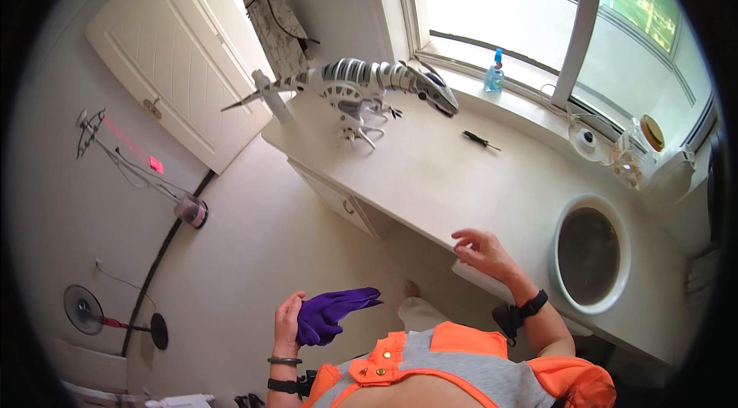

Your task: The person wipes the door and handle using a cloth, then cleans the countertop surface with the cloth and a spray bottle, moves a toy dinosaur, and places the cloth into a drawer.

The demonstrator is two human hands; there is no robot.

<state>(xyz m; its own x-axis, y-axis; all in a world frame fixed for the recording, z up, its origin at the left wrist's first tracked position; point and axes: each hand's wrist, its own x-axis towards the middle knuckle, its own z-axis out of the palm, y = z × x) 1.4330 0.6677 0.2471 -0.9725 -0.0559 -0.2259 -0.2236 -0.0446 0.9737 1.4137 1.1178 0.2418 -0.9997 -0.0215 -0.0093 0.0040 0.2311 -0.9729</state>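
My left hand (289, 315) holds a bunched purple cloth (328, 314) low in front of me, away from the countertop. My right hand (483, 249) has nothing in it; its fingers are apart and bent over the front edge of the white countertop (426, 177). I cannot tell whether they touch it. Right of that hand stands a round basin (588, 255) of dark, murky water. Farther back on the counter lies a small screwdriver (481, 140) with a black handle. A white and grey toy robot dinosaur (351, 85) stands upright at the counter's left end, its head towards the window.
A blue pump bottle (494, 74) and a white round camera-like device (587, 140) with a cable stand along the windowsill. A jar with a wooden lid (652, 132) is at right. Below the counter is a cabinet door (334, 194). A standing fan (83, 301) appears at lower left.
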